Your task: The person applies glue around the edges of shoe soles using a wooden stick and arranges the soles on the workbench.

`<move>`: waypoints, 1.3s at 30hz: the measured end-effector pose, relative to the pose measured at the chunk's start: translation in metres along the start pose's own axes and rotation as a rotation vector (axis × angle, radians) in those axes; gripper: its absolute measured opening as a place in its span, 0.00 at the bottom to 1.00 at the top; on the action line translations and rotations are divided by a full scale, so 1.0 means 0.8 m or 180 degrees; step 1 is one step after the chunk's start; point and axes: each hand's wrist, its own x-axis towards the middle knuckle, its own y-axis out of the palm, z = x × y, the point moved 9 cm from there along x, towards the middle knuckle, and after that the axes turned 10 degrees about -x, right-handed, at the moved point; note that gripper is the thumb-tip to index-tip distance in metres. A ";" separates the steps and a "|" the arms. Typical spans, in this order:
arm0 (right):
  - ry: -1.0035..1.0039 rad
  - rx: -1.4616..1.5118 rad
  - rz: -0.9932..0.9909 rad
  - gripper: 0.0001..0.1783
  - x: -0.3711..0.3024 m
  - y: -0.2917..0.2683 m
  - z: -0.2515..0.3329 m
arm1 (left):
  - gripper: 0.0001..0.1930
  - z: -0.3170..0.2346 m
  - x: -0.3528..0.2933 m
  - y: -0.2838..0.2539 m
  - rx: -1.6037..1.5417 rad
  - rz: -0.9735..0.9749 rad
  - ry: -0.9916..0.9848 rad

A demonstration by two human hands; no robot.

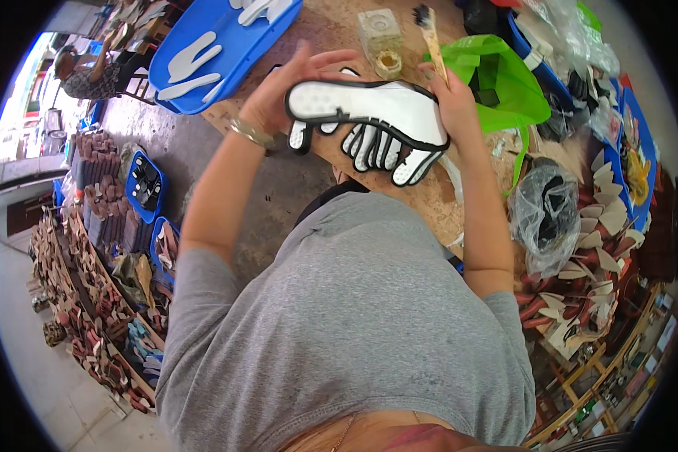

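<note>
Plainly, the black-edged white sole (384, 106) was positioned between both hands, its long axis pointed from ten toward four o'clock. Its nine-o'clock end was met by the left hand (280, 84), fingers outstretched; its three-o'clock end was touched by the right hand (459, 105), in which a brush (434, 54) was gripped, bristles toward twelve.

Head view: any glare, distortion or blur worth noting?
Head view: glare washes out the opening at upper left; head view: fisheye bends the rows of pieces at left along the black rim; head view: clutter at lower right is too small and soft to make out; head view: the white piece is bright, its black edging clear.
</note>
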 end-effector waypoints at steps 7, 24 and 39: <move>0.0531 0.1165 -0.0472 0.12 -0.016 0.037 -0.051 | 0.44 0.079 0.003 -0.017 -0.0573 -0.0011 0.1772; -0.1120 -0.0418 -0.0797 0.13 -0.061 0.028 0.052 | 0.17 0.090 0.028 -0.002 0.0133 -0.1567 0.1307; -0.0080 -0.0933 -0.0144 0.16 -0.091 -0.056 -0.011 | 0.31 0.074 0.007 -0.010 -0.0031 -0.1974 0.0614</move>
